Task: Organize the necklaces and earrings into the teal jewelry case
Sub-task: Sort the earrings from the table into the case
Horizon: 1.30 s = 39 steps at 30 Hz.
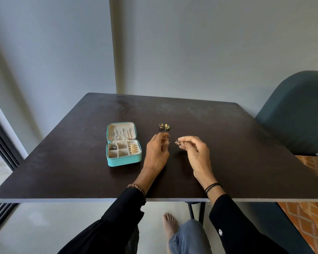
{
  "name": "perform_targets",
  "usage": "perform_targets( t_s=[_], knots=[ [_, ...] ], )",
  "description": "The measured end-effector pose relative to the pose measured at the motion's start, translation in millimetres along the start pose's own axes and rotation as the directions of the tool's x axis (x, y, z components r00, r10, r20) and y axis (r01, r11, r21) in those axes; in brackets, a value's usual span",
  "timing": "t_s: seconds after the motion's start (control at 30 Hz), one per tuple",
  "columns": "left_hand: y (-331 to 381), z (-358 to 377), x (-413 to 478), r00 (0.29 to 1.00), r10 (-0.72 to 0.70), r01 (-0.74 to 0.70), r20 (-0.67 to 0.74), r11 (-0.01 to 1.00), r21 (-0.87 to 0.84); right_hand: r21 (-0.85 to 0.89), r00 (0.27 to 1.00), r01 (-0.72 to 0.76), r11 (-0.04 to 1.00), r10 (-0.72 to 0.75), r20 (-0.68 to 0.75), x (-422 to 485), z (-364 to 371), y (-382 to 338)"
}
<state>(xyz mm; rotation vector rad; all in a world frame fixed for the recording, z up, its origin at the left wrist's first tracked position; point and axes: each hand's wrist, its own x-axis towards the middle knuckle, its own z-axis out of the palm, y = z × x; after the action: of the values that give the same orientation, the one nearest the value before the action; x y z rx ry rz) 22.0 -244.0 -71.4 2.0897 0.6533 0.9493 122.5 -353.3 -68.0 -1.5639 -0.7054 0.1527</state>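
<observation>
The teal jewelry case (124, 160) lies open on the dark table (228, 143), left of my hands. Its lid holds silver necklaces (117, 135); the tray below has gold rings (133, 148) in the right slot and a dark piece (114, 147) in a left compartment. My left hand (157, 153) pinches a small earring (167, 136) by its hook, just right of the case. My right hand (195, 153) pinches a gold dangling earring (180, 143) between thumb and fingers. A green and gold earring pair (164, 126) lies on the table just beyond my hands.
A dark teal chair (297, 116) stands at the table's right side. An orange patterned cloth (312, 213) lies at the lower right. My foot (170, 224) and knee show under the table's front edge. A glass door frame runs along the left.
</observation>
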Motion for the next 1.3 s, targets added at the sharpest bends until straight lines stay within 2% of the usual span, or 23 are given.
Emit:
perform_targets(
  t_s=[0.2,0.4,0.47,0.7,0.9,1.07,1.3],
  knots=[
    [-3,0,1,1.000,-0.021,0.020,-0.013,0.998,-0.058,0.066,0.999,-0.047,0.997,0.045,0.029,-1,-1,-4],
    [-4,-9,2,0.987,-0.158,0.158,0.029,0.916,-0.368,-0.003,0.999,-0.002,1.000,0.002,0.035,-1,1,-4],
    [-4,-10,2,0.985,-0.169,0.170,0.040,0.895,-0.412,-0.030,0.999,0.008,1.000,-0.006,0.046,-2,2,-5],
    [-3,-9,0,0.984,-0.169,0.174,0.048,0.894,-0.412,-0.109,0.998,0.033,0.994,-0.026,0.064,-3,2,-5],
    [-2,-8,-1,0.987,-0.151,0.163,0.062,0.897,-0.410,-0.088,0.996,0.059,0.994,-0.054,0.067,-3,1,-7],
    [-2,-8,0,0.987,-0.152,0.163,0.061,0.880,-0.447,-0.036,0.997,0.013,0.999,-0.010,0.072,-3,1,-7],
    [-1,-11,-2,0.986,-0.143,0.168,0.088,0.864,-0.474,-0.167,0.981,0.130,0.977,-0.102,0.164,-6,3,-10]
  ],
)
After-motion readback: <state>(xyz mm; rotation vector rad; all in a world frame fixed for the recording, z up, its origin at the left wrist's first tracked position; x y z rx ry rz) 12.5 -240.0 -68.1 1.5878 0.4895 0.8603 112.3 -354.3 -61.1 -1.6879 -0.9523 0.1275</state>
